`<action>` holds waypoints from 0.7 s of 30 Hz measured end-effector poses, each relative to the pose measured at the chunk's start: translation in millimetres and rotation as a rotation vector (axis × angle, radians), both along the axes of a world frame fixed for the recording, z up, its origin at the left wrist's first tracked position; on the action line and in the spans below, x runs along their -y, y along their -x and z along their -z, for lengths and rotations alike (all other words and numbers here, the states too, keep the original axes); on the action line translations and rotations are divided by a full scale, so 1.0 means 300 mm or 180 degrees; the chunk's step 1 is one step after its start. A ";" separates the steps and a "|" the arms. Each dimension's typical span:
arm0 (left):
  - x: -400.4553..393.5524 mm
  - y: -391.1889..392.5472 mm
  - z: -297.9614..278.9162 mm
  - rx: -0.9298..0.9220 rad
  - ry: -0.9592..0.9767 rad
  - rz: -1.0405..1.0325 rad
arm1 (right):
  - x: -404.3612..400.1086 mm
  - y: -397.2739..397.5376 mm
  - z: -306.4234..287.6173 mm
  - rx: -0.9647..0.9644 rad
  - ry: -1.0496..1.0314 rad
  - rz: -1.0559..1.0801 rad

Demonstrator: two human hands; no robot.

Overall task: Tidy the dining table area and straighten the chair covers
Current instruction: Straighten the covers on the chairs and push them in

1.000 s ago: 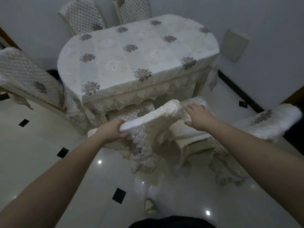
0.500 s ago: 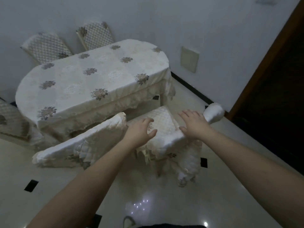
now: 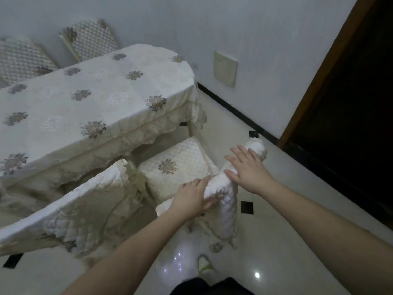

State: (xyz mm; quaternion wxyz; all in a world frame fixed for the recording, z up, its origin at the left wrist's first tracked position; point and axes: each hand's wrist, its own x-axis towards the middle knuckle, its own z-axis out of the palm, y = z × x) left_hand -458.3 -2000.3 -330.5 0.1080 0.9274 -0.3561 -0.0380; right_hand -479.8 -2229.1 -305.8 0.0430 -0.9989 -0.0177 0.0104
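Beside table point(image 3: 63, 103), chair cover point(image 3: 225, 201) under both hands

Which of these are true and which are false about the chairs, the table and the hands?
1. Both hands are on the same chair back cover. True.
2. The tablecloth has plain stripes. False: it has flower patterns.
3. The right hand lies flat with straight fingers. True.
4. The seat cushion is bare wood. False: it is quilted with a flower in the middle.
5. The left hand is holding a cup. False: it touches the cover's end.
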 end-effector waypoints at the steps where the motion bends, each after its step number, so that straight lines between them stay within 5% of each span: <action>1: -0.001 -0.004 0.029 0.0019 0.0140 0.0014 | 0.013 -0.014 0.010 0.0018 -0.0006 0.0002; 8: 0.002 -0.009 0.068 0.0609 0.0507 -0.0046 | 0.097 -0.087 0.079 0.0326 -0.0518 -0.0139; 16: 0.010 -0.011 0.072 0.0489 0.0600 -0.0197 | 0.122 -0.118 0.168 0.1283 -0.1356 -0.0495; 21: 0.015 0.005 0.065 0.0556 0.0424 -0.0546 | 0.153 -0.132 0.183 0.1350 -0.1389 -0.0914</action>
